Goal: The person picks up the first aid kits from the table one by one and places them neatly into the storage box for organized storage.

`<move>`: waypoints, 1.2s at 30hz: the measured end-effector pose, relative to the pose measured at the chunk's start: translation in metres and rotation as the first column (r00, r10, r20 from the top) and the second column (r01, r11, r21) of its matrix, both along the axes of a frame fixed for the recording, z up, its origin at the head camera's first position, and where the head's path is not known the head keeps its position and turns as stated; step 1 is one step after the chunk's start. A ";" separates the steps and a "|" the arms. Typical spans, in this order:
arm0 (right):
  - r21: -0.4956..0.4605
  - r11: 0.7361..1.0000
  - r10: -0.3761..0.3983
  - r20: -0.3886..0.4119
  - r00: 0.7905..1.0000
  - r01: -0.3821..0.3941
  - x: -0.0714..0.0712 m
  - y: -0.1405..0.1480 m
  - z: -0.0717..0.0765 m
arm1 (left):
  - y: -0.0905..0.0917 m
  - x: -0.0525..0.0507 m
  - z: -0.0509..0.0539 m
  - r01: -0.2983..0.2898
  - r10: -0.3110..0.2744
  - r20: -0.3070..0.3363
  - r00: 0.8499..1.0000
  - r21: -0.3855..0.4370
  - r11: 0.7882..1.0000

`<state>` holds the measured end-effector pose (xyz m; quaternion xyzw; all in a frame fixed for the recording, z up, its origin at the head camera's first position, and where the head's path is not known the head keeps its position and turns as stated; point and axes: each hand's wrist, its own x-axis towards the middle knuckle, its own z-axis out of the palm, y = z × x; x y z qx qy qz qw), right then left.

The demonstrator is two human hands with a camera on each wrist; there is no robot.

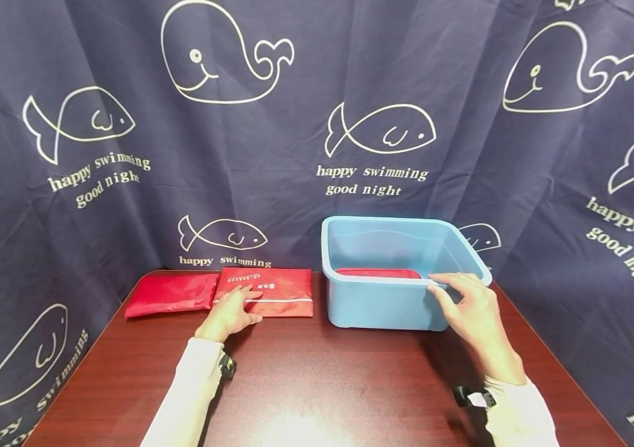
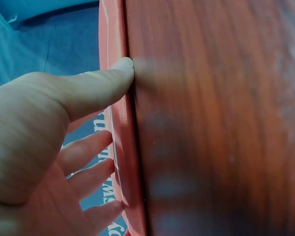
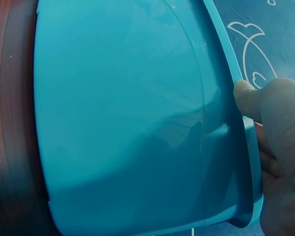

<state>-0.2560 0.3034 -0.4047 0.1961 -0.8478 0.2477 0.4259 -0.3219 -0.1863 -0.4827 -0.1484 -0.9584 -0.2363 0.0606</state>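
My left hand (image 1: 231,313) rests on a flat red pouch (image 1: 286,288) with white print and a white line across it. In the left wrist view the thumb touches the pouch's front edge, and the other fingers spread loosely over its top. A second, plain red pouch (image 1: 174,293) lies just to the left. At the right, my right hand (image 1: 470,310) pinches the near rim of a light blue plastic bin (image 1: 384,307), thumb outside and fingers inside. Part of a red item (image 1: 378,273) shows inside the bin; its lower part is hidden by the front wall.
Everything stands on a glossy reddish-brown table (image 1: 317,379), the pouches and bin toward its back edge. A dark blue curtain (image 1: 294,136) with white fish and whale outlines hangs close behind and on both sides.
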 end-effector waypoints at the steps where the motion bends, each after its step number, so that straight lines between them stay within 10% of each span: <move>1: 0.000 1.000 -0.001 0.000 1.000 0.001 0.000 0.000 0.000 | 0.000 0.000 0.000 0.000 0.000 -0.002 1.000 -0.003 1.000; 26: -0.007 1.000 0.011 -0.007 1.000 -0.011 0.001 0.001 0.000 | 0.006 0.004 0.003 -0.009 0.005 -0.045 0.999 -0.105 0.994; 36: -0.007 1.000 0.013 -0.011 1.000 -0.013 0.000 0.001 0.000 | 0.005 0.000 -0.001 -0.024 0.020 -0.126 0.992 -0.023 0.999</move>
